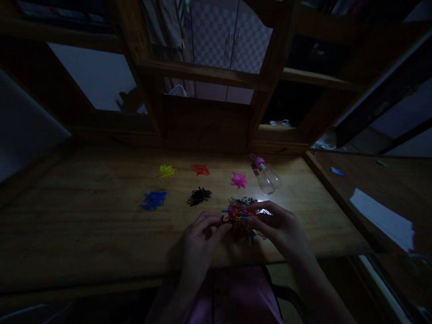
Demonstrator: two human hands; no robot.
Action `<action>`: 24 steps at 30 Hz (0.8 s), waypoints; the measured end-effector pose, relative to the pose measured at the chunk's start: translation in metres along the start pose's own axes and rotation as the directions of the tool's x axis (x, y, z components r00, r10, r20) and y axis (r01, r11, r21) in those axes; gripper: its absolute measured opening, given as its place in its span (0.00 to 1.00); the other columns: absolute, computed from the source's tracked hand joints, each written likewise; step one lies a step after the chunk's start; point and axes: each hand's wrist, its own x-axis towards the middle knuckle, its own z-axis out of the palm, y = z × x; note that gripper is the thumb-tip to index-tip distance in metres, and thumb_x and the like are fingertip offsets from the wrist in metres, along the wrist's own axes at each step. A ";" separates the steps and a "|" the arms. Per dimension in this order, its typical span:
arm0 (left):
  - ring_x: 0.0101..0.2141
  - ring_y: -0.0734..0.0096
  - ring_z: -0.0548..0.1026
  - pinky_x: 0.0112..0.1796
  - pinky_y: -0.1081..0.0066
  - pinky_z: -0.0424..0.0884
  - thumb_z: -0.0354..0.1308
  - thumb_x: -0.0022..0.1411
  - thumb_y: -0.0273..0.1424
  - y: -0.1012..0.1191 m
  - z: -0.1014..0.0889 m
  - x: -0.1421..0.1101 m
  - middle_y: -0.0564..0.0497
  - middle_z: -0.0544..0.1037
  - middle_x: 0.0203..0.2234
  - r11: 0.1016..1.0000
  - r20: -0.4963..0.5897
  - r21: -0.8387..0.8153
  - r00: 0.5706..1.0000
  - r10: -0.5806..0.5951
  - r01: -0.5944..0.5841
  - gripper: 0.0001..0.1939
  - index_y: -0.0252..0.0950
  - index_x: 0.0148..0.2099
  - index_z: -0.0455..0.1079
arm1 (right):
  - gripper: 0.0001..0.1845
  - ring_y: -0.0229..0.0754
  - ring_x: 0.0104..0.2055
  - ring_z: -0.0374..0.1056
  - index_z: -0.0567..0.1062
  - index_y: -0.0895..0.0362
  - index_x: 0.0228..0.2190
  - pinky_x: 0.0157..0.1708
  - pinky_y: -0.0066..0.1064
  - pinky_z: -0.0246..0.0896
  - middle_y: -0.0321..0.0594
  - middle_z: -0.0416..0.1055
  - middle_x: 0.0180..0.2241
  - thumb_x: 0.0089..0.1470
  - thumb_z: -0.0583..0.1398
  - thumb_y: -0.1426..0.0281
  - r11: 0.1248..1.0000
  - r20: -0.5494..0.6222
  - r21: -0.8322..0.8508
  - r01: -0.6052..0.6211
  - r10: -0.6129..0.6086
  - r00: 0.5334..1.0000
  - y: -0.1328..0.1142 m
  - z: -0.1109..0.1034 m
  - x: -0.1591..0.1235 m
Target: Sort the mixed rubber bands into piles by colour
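A mixed pile of small, thin, coloured loop-like pieces [241, 213] lies on the wooden desk in front of me. They look like little elastic bands, though the dim light hides their exact kind. At the pile's left edge, my left hand [202, 236] has thumb and index finger closed around a small dark band. My right hand [281, 227] reaches into the pile from the right, its thumb and fingertips curled around some of the bands; which ones is hidden. Sorted by colour, separate heaps lie beyond: yellow [166, 171], red [200, 169], pink [238, 180], blue [154, 200] and black [199, 196].
A clear bottle with a pink cap [266, 176] lies on its side behind the pile. Wooden shelving [205, 74] rises at the desk's back. To the right, a white paper [383, 218] rests on another wooden surface. The desk's front edge runs just below my hands.
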 end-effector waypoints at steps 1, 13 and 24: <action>0.36 0.69 0.75 0.36 0.74 0.71 0.66 0.56 0.34 0.000 -0.004 0.002 0.51 0.76 0.34 0.995 -0.041 0.085 0.997 0.059 -0.056 0.06 0.37 0.32 0.75 | 0.14 0.44 0.37 0.78 0.77 0.54 0.38 0.38 0.32 0.74 0.40 0.80 0.35 0.48 0.69 0.66 1.000 -0.007 -0.005 0.002 -0.002 1.000 0.000 -0.002 0.000; 0.32 0.67 0.76 0.36 0.69 0.72 0.59 0.62 0.33 -0.005 -0.048 0.031 0.52 0.77 0.35 0.814 -0.107 0.580 0.989 0.101 -0.021 0.10 0.42 0.46 0.73 | 0.14 0.45 0.38 0.77 0.77 0.55 0.35 0.37 0.31 0.73 0.41 0.80 0.34 0.46 0.69 0.64 0.999 -0.029 -0.031 0.029 -0.030 0.999 0.004 0.009 0.006; 0.37 0.67 0.78 0.39 0.72 0.71 0.55 0.64 0.39 -0.008 -0.055 0.004 0.53 0.80 0.35 0.876 -0.036 0.480 0.997 0.073 -0.047 0.09 0.41 0.38 0.73 | 0.11 0.45 0.40 0.77 0.77 0.56 0.36 0.40 0.33 0.73 0.42 0.79 0.38 0.50 0.67 0.65 0.998 0.052 -0.050 0.040 -0.038 0.998 -0.003 0.012 0.008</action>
